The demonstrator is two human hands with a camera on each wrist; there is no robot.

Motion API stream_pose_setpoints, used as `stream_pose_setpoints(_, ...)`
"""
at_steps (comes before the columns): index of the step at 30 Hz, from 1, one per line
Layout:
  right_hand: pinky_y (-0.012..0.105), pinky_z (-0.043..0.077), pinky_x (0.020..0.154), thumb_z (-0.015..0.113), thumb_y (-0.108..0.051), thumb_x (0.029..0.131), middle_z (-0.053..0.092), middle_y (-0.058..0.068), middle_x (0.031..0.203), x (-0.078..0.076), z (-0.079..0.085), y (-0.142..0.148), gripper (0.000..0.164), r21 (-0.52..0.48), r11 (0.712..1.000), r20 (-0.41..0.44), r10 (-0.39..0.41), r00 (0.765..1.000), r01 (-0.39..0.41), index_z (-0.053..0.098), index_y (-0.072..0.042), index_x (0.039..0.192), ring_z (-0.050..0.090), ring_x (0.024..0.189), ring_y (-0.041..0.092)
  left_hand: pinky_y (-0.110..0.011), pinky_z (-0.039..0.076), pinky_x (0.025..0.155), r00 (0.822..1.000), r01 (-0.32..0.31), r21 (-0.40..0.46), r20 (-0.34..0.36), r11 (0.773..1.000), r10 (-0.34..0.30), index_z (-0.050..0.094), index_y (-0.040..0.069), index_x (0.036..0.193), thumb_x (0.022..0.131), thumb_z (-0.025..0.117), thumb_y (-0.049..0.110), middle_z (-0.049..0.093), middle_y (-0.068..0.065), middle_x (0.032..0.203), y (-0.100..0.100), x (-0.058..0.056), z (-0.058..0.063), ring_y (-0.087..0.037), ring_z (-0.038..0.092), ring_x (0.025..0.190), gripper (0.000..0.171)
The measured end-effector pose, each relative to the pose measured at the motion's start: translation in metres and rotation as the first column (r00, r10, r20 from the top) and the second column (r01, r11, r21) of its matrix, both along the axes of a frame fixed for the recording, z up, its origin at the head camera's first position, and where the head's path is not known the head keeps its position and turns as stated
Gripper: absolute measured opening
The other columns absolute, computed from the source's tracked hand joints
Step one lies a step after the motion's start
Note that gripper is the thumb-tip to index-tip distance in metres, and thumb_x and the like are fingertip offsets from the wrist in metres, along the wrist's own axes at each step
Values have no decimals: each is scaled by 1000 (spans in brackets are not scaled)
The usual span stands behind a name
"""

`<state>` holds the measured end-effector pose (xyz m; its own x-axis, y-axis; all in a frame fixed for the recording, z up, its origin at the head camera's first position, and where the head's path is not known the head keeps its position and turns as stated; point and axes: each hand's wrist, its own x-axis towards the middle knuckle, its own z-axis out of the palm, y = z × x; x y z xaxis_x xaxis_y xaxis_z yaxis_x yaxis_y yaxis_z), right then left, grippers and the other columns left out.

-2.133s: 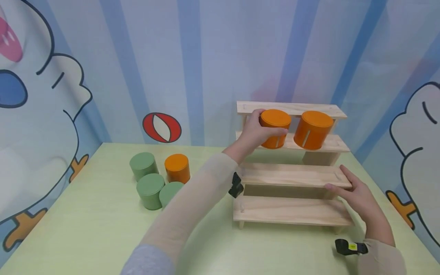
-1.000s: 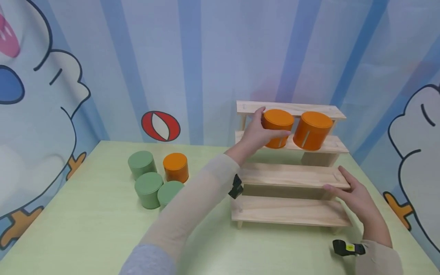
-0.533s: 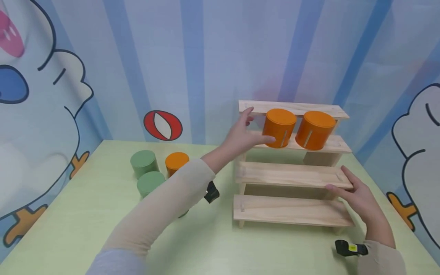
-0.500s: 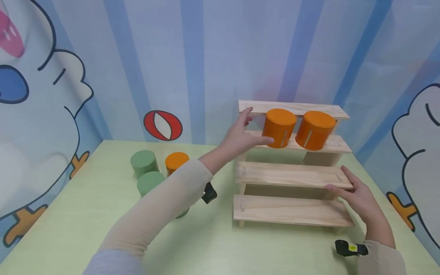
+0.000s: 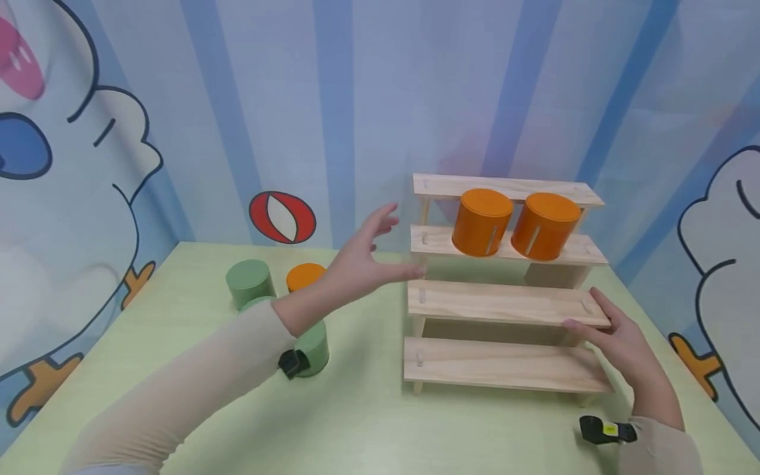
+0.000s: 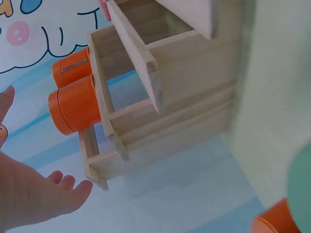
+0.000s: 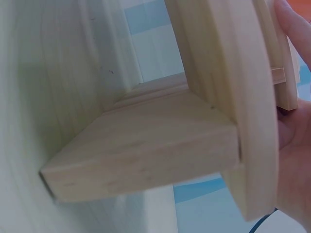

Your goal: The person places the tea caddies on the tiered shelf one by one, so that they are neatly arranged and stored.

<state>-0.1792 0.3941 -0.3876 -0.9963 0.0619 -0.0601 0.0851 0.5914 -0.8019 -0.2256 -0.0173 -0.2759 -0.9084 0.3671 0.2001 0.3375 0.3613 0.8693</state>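
Note:
My left hand (image 5: 356,264) is in the air just left of a stepped wooden shelf rack (image 5: 505,363), fingers spread and holding nothing. Two orange cylinders (image 5: 482,224) (image 5: 545,227) stand side by side on the rack's second tier from the top, a narrow gap between them in the head view. At the rack's right end, my right hand (image 5: 623,349) grips the edge of the third board down, thumb in front. The left wrist view has the open left hand (image 6: 34,199) apart from the orange cylinders (image 6: 77,104). In the right wrist view, the right hand (image 7: 296,155) is partly hidden behind wood.
Left on the pale green table (image 5: 368,422) stand three green cylinders, one at the back (image 5: 249,284) and one nearest the rack (image 5: 311,353), plus another orange cylinder (image 5: 304,274). My left forearm partly covers them. A striped cartoon backdrop (image 5: 380,119) rises behind.
My left hand has let go of the left orange cylinder, which stays on the tier, and has drawn back left and down. The right hand keeps its hold on the rack.

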Motion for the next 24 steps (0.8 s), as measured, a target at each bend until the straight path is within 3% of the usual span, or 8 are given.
stream_pose_setpoints(5,70,24,102,59,-45,94,7,35,154,-1,0,-1,95,-3,1000,14,-3,1000,3,-11,-18,153,16,136,57,-46,31,112,998,-46,-6,-35,999,46,22,27,153,76,82,29,38,3,150,-33,14,-8,-19,35,137,97)
stream_pose_setpoints(13,71,23,102,58,-44,95,4,35,154,-1,0,1,94,-6,1000,10,-3,1000,3,-12,-18,153,14,136,58,-47,29,112,991,-116,24,-56,993,118,24,26,152,78,82,23,37,1,150,-78,33,-19,-20,32,139,95)
stream_pose_setpoints(24,70,23,103,58,-43,95,3,34,154,-1,-1,-1,94,-12,1000,4,-2,1000,2,-11,-16,153,13,137,57,-52,26,113,978,-201,13,-50,980,201,14,21,155,82,78,23,31,-2,154,-130,40,-36,-25,27,142,97)
